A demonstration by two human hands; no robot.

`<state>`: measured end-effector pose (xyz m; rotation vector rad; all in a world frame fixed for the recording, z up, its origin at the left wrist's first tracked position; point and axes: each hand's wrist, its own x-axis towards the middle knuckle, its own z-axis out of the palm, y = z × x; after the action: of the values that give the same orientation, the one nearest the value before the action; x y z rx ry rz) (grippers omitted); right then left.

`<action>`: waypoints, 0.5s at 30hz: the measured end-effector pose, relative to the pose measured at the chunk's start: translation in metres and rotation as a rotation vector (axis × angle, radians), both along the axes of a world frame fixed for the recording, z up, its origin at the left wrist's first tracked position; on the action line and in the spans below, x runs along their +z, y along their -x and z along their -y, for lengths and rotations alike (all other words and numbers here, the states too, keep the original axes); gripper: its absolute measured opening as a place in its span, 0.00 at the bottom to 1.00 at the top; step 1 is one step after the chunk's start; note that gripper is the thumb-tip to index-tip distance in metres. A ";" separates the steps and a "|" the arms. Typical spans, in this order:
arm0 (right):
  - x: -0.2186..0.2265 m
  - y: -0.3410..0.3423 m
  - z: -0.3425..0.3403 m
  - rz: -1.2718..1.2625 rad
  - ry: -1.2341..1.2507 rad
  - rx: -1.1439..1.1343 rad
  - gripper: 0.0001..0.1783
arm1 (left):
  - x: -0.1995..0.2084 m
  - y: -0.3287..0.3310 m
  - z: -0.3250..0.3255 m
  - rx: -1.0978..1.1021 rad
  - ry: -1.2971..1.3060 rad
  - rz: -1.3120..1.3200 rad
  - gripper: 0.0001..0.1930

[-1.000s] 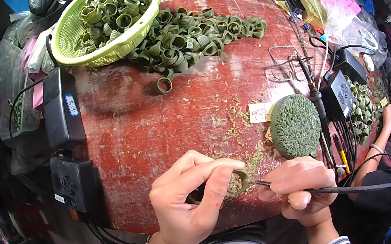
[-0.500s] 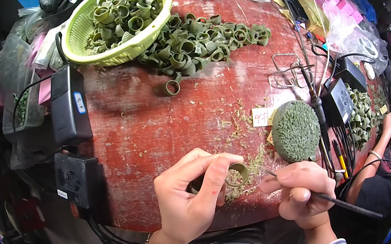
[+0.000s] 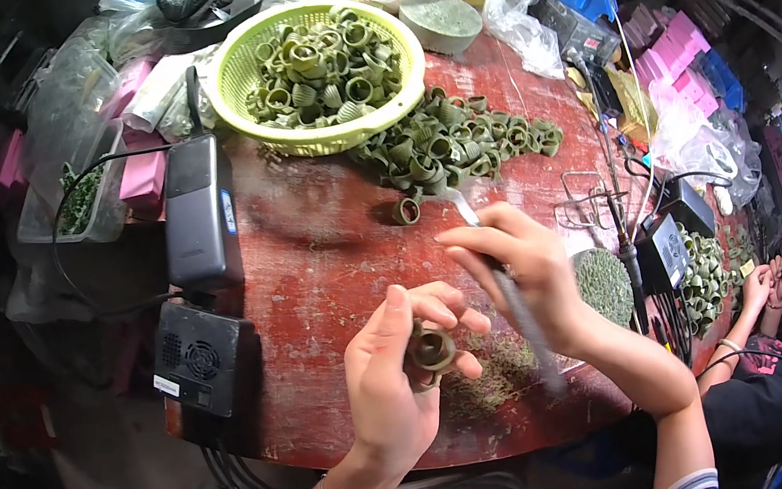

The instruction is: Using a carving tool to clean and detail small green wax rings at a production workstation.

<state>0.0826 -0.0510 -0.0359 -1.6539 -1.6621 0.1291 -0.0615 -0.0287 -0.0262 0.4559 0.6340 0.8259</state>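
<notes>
Surface [image 3: 319,301] red, scuffed. We log directly on it: yellow-green basket [image 3: 323,140] toward the far side; heap of green rings [image 3: 467,144] just beside; greenish shavings [image 3: 491,371] by the near edge; round green block [image 3: 603,284] rightward.

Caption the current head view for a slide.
Left hand holds a green ring; right hand holds a slim tool, its tip near loose green rings heaped by a lime basket.

From the person's head, the left fisheye camera looks steeply down and forward, close above the left hand [image 3: 392,386], right hand [image 3: 535,274] and red surface [image 3: 317,291].
</notes>
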 end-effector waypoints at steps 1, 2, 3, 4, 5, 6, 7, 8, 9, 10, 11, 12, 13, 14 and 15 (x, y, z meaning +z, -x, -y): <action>-0.004 0.003 -0.009 0.105 0.032 -0.024 0.06 | 0.003 0.004 -0.003 -0.024 0.048 0.042 0.20; -0.011 0.003 -0.017 0.135 0.036 -0.029 0.08 | 0.001 0.006 -0.004 -0.023 0.042 0.052 0.20; -0.016 0.005 -0.027 0.206 0.039 -0.065 0.08 | -0.004 0.009 -0.005 -0.024 0.003 0.102 0.20; -0.018 0.006 -0.033 0.277 0.042 -0.104 0.09 | -0.010 0.011 -0.006 -0.027 -0.035 0.152 0.19; -0.019 0.006 -0.036 0.297 0.118 -0.100 0.10 | -0.016 0.013 -0.008 -0.062 -0.067 0.226 0.17; -0.024 0.006 -0.037 0.326 0.161 -0.104 0.09 | -0.013 0.013 -0.008 -0.058 -0.074 0.231 0.17; -0.025 0.006 -0.036 0.335 0.140 -0.100 0.09 | -0.009 0.013 -0.007 -0.067 -0.080 0.163 0.17; -0.025 0.004 -0.033 0.343 0.121 -0.098 0.08 | -0.006 0.012 -0.007 -0.079 -0.085 0.095 0.16; -0.022 0.004 -0.029 0.345 0.114 -0.094 0.08 | -0.009 0.012 -0.006 -0.059 -0.067 0.105 0.12; -0.016 0.004 -0.023 0.221 0.151 -0.089 0.08 | -0.008 0.012 -0.006 -0.056 -0.072 0.106 0.12; -0.011 0.004 -0.018 0.097 0.187 -0.085 0.07 | -0.006 0.012 -0.007 -0.042 -0.137 0.034 0.09; -0.010 0.004 -0.010 0.003 0.174 -0.095 0.07 | -0.005 0.011 -0.005 -0.033 -0.197 -0.039 0.08; -0.008 0.004 -0.006 0.004 0.154 -0.090 0.07 | -0.008 0.010 -0.004 0.007 -0.212 -0.018 0.07; -0.006 0.003 -0.003 0.005 0.132 -0.085 0.07 | -0.008 0.010 -0.004 0.006 -0.217 -0.020 0.07; -0.007 0.000 -0.001 0.081 0.108 -0.076 0.07 | -0.008 0.006 -0.005 0.027 -0.175 -0.015 0.07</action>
<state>0.0823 -0.0497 -0.0428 -1.8230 -1.6751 0.1171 -0.0679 -0.0242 -0.0339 0.6137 0.5853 0.9086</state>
